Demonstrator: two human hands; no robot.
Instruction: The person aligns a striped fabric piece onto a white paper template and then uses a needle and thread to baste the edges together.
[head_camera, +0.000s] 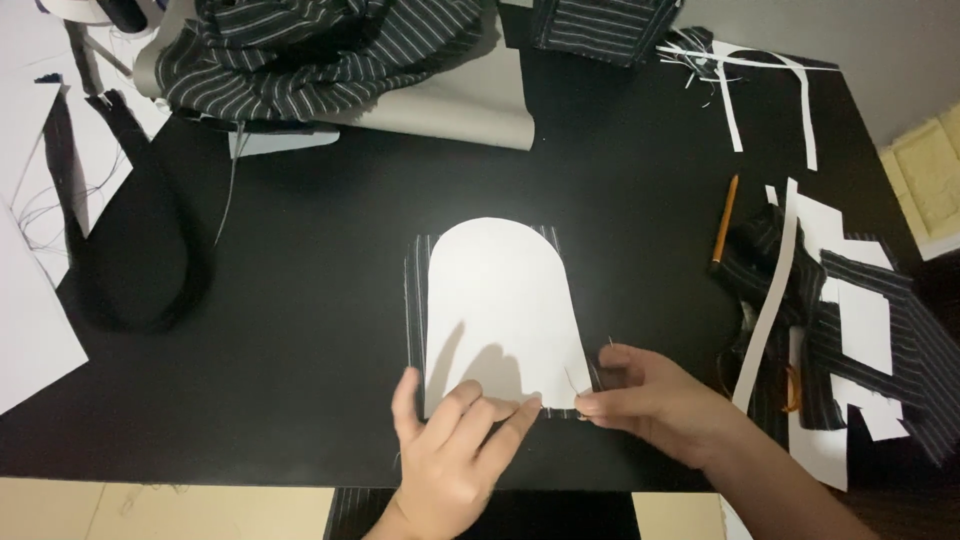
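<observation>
White paper pattern (497, 300), flat-bottomed with a rounded far end, lies at the middle of the black bench (300, 330). Beneath it sits a piece of black pinstriped fabric (415, 300), its edges showing along the left side, the far corners and the near edge of the paper.

Left hand (450, 450): fingers are extended and pressed flat on the near edge of the pattern, pinning paper to fabric. It grasps nothing.

Right hand (650, 400): thumb and forefinger are pinched together at the near right corner of the pattern, where paper and fabric meet. A thin pin-like object appears to be gripped there; it is too small to identify with certainty.

Surroundings:
- Far left: a heap of pinstriped cloth (320, 50) resting on a grey sheet (470, 110).
- Left: a black fabric loop (140, 270) and white paper sheets (30, 330).
- Right: an orange pencil (724, 220), near it white paper strips (775, 290) mixed with striped fabric scraps (880, 330).
- Far right: thin paper offcuts (730, 90).
</observation>
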